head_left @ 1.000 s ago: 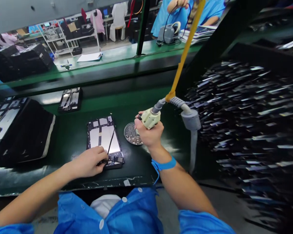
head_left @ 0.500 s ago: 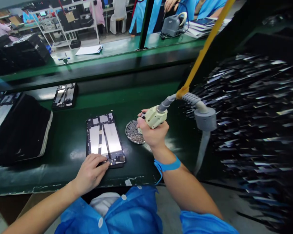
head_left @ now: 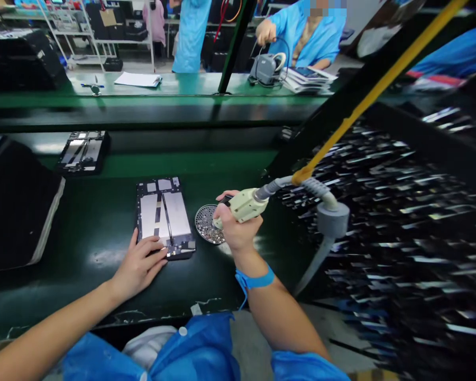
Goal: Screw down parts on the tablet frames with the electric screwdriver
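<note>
An opened tablet chassis (head_left: 163, 214) with silver plates lies flat on the dark green bench. My left hand (head_left: 139, 266) rests on its near left corner, fingers stretched flat. My right hand (head_left: 234, 226) is wrapped round a cream electric screwdriver (head_left: 244, 204), tip pointing down over a round tray of small screws (head_left: 207, 225) just right of the chassis. A grey hose and a yellow cable (head_left: 375, 90) run up from the tool. A blue strap (head_left: 255, 279) circles my right wrist.
A second opened chassis (head_left: 83, 151) lies at the back left. A black foam block (head_left: 16, 206) fills the left. Racks of stacked parts (head_left: 400, 211) stand at the right. Across the raised green shelf (head_left: 154, 98), a person in blue works by a grey device (head_left: 266, 67).
My left hand has slid off the lower connector area to the chassis's near left corner and flattened. The right hand with the screwdriver dipped lower over the screw tray. The view shifted right.
</note>
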Action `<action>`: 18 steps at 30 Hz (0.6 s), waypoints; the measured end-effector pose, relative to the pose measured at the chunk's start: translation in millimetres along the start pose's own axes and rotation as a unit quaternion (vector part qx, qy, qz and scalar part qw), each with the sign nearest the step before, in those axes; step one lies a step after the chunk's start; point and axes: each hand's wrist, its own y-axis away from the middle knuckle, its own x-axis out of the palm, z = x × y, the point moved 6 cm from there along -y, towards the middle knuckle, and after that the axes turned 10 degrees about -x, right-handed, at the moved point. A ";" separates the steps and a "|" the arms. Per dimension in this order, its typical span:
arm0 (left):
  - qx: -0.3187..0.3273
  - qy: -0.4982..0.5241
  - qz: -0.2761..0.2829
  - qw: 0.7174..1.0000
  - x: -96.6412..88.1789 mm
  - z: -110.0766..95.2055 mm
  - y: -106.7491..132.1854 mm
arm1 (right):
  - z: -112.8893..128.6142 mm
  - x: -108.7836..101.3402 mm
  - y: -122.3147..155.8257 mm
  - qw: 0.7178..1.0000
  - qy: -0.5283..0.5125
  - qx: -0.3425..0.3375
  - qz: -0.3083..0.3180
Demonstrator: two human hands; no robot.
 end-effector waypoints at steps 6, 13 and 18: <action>-0.008 0.053 -0.019 0.998 3.4 6.5 -18.6 | 0.1 17.2 1.4 1.000 -0.022 0.009 0.008; -0.004 0.063 0.009 0.998 -2.9 10.5 -18.5 | -7.2 29.8 3.6 1.000 -0.018 0.012 0.012; -0.006 0.060 0.016 0.998 -6.3 12.5 -20.5 | -8.6 31.9 4.3 0.999 -0.027 0.019 0.011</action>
